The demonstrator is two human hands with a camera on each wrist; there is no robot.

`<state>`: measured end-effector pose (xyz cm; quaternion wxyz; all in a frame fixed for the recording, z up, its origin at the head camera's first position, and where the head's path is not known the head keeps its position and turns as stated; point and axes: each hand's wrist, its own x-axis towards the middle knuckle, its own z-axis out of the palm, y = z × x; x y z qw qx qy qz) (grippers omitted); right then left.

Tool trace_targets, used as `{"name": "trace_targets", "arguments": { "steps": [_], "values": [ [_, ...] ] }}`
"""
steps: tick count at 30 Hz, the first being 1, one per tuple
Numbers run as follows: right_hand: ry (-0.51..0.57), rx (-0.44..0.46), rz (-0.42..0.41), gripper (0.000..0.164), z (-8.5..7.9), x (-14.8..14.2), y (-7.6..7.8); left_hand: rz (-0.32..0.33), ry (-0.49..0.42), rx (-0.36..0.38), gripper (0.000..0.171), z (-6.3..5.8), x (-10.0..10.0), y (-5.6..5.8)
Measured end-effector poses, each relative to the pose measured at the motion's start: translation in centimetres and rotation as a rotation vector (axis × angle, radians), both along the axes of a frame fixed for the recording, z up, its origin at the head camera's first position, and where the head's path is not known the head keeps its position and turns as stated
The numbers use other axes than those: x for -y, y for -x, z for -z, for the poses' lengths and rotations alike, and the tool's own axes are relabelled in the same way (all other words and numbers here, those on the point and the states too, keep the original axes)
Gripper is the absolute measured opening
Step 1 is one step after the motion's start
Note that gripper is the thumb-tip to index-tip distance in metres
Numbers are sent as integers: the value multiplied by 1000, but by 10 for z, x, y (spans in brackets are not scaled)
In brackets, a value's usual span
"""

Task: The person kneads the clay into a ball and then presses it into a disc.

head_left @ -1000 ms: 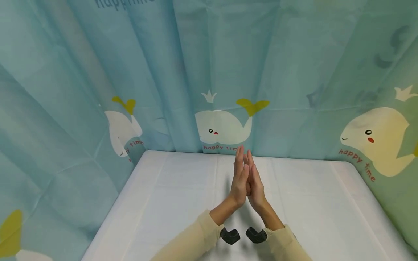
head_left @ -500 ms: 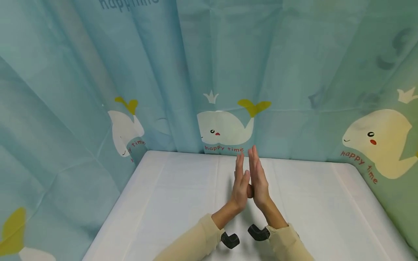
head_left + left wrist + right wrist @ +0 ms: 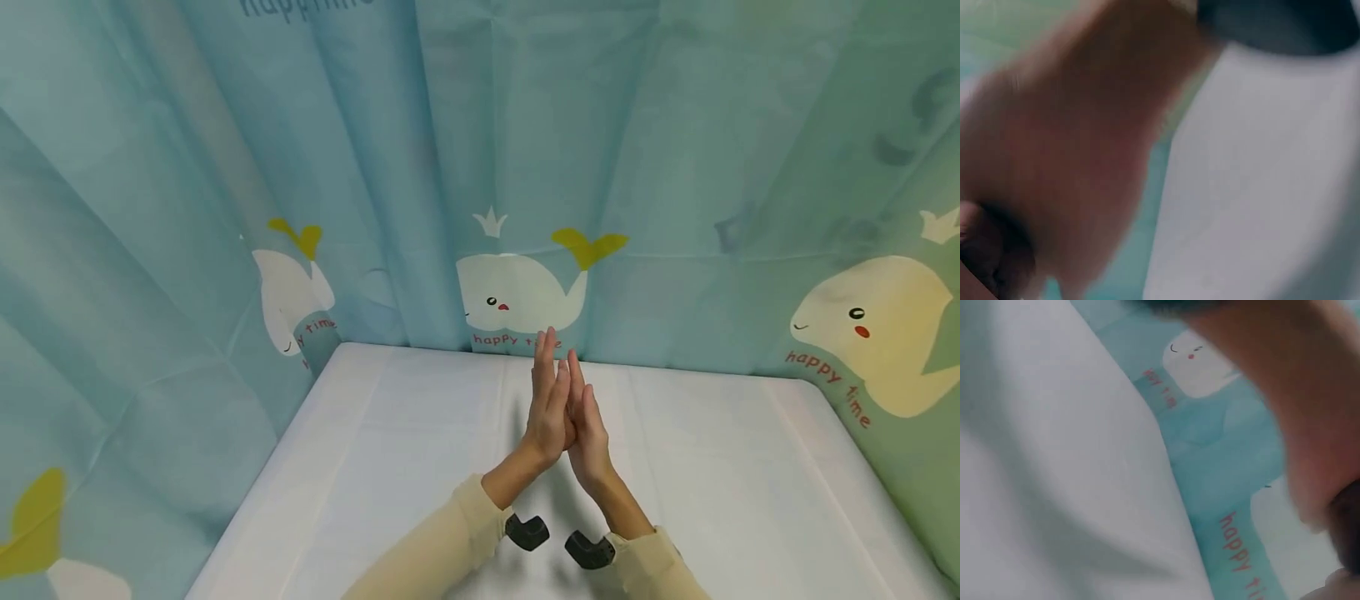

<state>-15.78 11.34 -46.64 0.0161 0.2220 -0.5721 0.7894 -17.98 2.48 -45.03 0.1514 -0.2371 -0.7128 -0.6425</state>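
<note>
Both hands stand upright, palm facing palm, above the middle of the white table in the head view. Between the palms sits a small, dark brown rounded lump, mostly hidden by the hands; its kind I cannot tell. My left hand has its fingers straight and reaches a little farther forward. The right hand, also straight-fingered, presses from the other side, slightly lower. In the right wrist view the dark lump shows at the right edge, against the blurred palm.
The white-covered table spreads around the hands. Behind and beside it hangs a blue-green curtain with printed whales. A black device sits on the left wrist and another black device on the right wrist, below the cream sleeves.
The hands slide against each other: half a second ago the right was farther forward; now the left is forward and the right has drawn back. The lump stays between the palms.
</note>
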Motion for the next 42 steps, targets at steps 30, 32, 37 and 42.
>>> {"name": "trace_targets", "arguments": {
  "steps": [30,32,37,42],
  "values": [
    [-70,-150,71,58,-20,0,-12,87,-159,24,62,-4,-3,4],
    [-84,-166,94,57,-24,-2,-10,99,-141,48,62,0,-4,3],
    [-91,-145,125,57,-29,-13,0,150,-86,78,64,6,-7,-11],
    [-90,-126,150,57,-24,-24,12,200,-85,130,64,7,-10,-26]
  ]
}}
